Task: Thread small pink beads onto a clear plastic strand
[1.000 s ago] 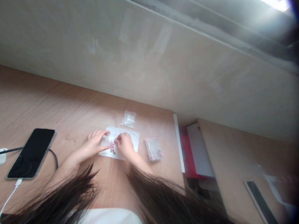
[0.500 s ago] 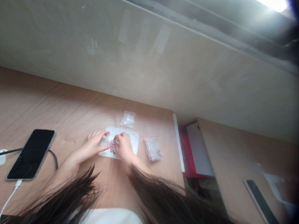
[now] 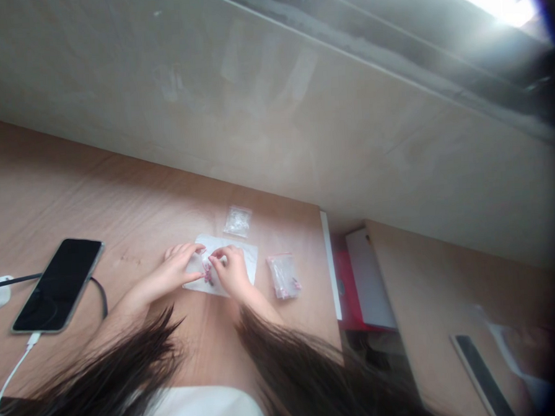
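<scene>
Small pink beads (image 3: 208,274) lie in a little cluster on a white sheet (image 3: 242,244) that looks like paper or cloth. To their left, my left hand (image 3: 180,264) rests over the sheet's edge, thumb and forefinger spread apart on either side of the cluster. My right hand (image 3: 230,269) comes in from the right, thumb and forefinger brought together in a pinch just above the beads. Whatever is between those fingertips is too small to make out. A clear bag (image 3: 238,221) with pale contents lies just beyond the sheet.
Right of the sheet lies another clear bag (image 3: 284,276) with pink bits inside. A black phone (image 3: 58,284) with a white cable (image 3: 16,370) is at the left, over a dark cord. A wall (image 3: 254,110) rises behind the table. Long hair hangs across the lower view.
My right hand has shifted slightly up and left, and its thumb and forefinger now show in a pinch above the beads. My left hand has hardly moved.
</scene>
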`<state>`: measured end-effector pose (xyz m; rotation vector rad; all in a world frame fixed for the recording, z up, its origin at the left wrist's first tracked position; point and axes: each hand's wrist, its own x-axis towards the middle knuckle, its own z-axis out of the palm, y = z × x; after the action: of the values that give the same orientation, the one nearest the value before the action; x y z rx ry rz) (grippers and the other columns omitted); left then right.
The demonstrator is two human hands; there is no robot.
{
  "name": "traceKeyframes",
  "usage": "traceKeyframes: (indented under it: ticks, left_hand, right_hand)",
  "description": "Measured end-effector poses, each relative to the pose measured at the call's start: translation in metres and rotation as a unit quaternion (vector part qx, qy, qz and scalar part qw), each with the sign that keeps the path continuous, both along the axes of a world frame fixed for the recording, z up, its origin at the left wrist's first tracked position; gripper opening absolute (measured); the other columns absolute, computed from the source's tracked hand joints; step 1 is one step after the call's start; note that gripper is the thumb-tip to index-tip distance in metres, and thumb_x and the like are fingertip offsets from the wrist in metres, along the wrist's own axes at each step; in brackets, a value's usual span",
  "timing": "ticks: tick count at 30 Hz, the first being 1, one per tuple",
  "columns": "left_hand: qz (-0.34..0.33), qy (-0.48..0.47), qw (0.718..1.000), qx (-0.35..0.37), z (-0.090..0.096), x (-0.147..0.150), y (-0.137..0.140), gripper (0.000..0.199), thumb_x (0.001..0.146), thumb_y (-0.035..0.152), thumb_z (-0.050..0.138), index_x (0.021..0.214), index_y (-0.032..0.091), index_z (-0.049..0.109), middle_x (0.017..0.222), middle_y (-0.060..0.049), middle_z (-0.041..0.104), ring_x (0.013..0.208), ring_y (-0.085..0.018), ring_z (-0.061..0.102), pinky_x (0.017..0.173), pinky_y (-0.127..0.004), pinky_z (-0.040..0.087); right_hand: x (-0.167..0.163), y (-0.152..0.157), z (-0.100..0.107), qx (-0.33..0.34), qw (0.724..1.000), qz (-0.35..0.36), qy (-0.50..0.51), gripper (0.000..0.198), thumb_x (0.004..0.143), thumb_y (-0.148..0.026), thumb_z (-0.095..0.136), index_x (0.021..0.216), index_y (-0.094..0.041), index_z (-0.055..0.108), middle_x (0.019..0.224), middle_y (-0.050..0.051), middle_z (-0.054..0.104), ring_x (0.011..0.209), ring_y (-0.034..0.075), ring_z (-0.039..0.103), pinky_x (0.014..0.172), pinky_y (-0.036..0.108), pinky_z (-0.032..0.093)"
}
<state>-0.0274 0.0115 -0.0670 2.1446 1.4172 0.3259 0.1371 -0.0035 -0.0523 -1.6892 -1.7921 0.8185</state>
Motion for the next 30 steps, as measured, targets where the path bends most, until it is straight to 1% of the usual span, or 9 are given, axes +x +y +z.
traceKeyframes:
  ticks: [3, 7, 10, 13, 15, 19, 22, 25, 30]
  left_hand:
    - [0.009, -0.007, 1.0, 0.003, -0.002, 0.001, 0.0, 0.049, 0.068, 0.043, 0.057, 0.109, 0.019, 0.046, 0.11, -0.008, 0.055, 0.103, -0.026, 0.047, 0.088, -0.037, 0.031]
    - [0.01, -0.021, 1.0, 0.007, 0.001, -0.002, -0.002, 0.048, 0.068, 0.043, 0.057, 0.109, 0.02, 0.047, 0.112, -0.008, 0.054, 0.104, -0.027, 0.046, 0.088, -0.038, 0.031]
    - [0.012, -0.022, 1.0, 0.006, 0.005, -0.003, -0.002, 0.048, 0.068, 0.041, 0.058, 0.109, 0.019, 0.047, 0.112, -0.008, 0.053, 0.104, -0.027, 0.045, 0.089, -0.038, 0.03]
    - [0.013, -0.023, 1.0, 0.006, 0.008, -0.002, -0.002, 0.048, 0.068, 0.041, 0.057, 0.109, 0.019, 0.047, 0.112, -0.008, 0.053, 0.103, -0.026, 0.046, 0.089, -0.038, 0.03]
    - [0.008, -0.024, 1.0, 0.003, 0.009, -0.002, -0.002, 0.048, 0.068, 0.042, 0.057, 0.109, 0.018, 0.047, 0.113, -0.008, 0.053, 0.104, -0.026, 0.045, 0.089, -0.038, 0.03]
    - [0.009, -0.024, 1.0, 0.002, 0.009, -0.003, -0.003, 0.047, 0.068, 0.04, 0.057, 0.109, 0.019, 0.046, 0.114, -0.008, 0.053, 0.105, -0.027, 0.044, 0.09, -0.039, 0.029]
    - [0.008, -0.026, 1.0, -0.001, 0.009, -0.004, -0.003, 0.046, 0.068, 0.039, 0.057, 0.108, 0.019, 0.046, 0.114, -0.008, 0.052, 0.105, -0.027, 0.044, 0.09, -0.039, 0.029]
    - [0.005, -0.028, 1.0, 0.0, 0.008, -0.004, -0.004, 0.046, 0.068, 0.038, 0.057, 0.108, 0.019, 0.046, 0.115, -0.008, 0.052, 0.106, -0.027, 0.044, 0.09, -0.039, 0.029]
    - [0.005, -0.022, 1.0, 0.005, 0.006, -0.004, -0.003, 0.046, 0.068, 0.04, 0.057, 0.108, 0.02, 0.046, 0.115, -0.008, 0.052, 0.105, -0.026, 0.045, 0.09, -0.039, 0.029]
  right_hand:
    - [-0.003, -0.004, 0.01, 0.014, 0.999, -0.019, 0.049, 0.011, 0.077, -0.025, 0.05, 0.081, -0.019, 0.059, 0.082, 0.003, 0.056, 0.085, 0.016, 0.046, 0.077, 0.028, 0.036]
    - [-0.002, -0.022, 0.007, 0.02, 0.997, -0.07, -0.007, 0.007, 0.074, -0.018, 0.051, 0.08, -0.017, 0.055, 0.082, 0.004, 0.054, 0.083, 0.017, 0.045, 0.076, 0.031, 0.037]
    - [-0.005, -0.041, -0.004, 0.0, 0.997, -0.038, -0.067, 0.007, 0.071, -0.021, 0.055, 0.077, -0.018, 0.053, 0.083, 0.005, 0.053, 0.081, 0.018, 0.044, 0.072, 0.032, 0.037]
    - [-0.011, -0.054, -0.012, -0.012, 0.992, -0.014, -0.123, 0.006, 0.071, -0.019, 0.055, 0.076, -0.019, 0.052, 0.085, 0.005, 0.052, 0.081, 0.019, 0.043, 0.07, 0.031, 0.036]
    - [-0.012, -0.055, -0.016, -0.017, 0.988, -0.009, -0.156, 0.005, 0.072, -0.016, 0.053, 0.076, -0.018, 0.052, 0.085, 0.006, 0.052, 0.081, 0.019, 0.043, 0.069, 0.032, 0.035]
    - [-0.003, -0.049, -0.02, -0.015, 0.98, -0.001, -0.198, 0.003, 0.074, -0.02, 0.052, 0.076, -0.018, 0.053, 0.085, 0.007, 0.053, 0.081, 0.02, 0.043, 0.068, 0.032, 0.034]
    - [0.006, -0.044, -0.022, -0.022, 0.974, -0.024, -0.223, 0.004, 0.074, -0.02, 0.051, 0.076, -0.018, 0.053, 0.085, 0.007, 0.053, 0.081, 0.021, 0.042, 0.068, 0.033, 0.033]
    - [0.007, -0.043, -0.022, -0.015, 0.974, -0.042, -0.22, 0.007, 0.074, -0.018, 0.05, 0.08, -0.018, 0.053, 0.088, 0.008, 0.052, 0.082, 0.021, 0.042, 0.069, 0.032, 0.033]
    - [-0.007, -0.048, -0.022, 0.016, 0.981, -0.001, -0.192, 0.013, 0.073, -0.015, 0.049, 0.086, -0.019, 0.052, 0.091, 0.006, 0.051, 0.083, 0.02, 0.042, 0.07, 0.031, 0.033]
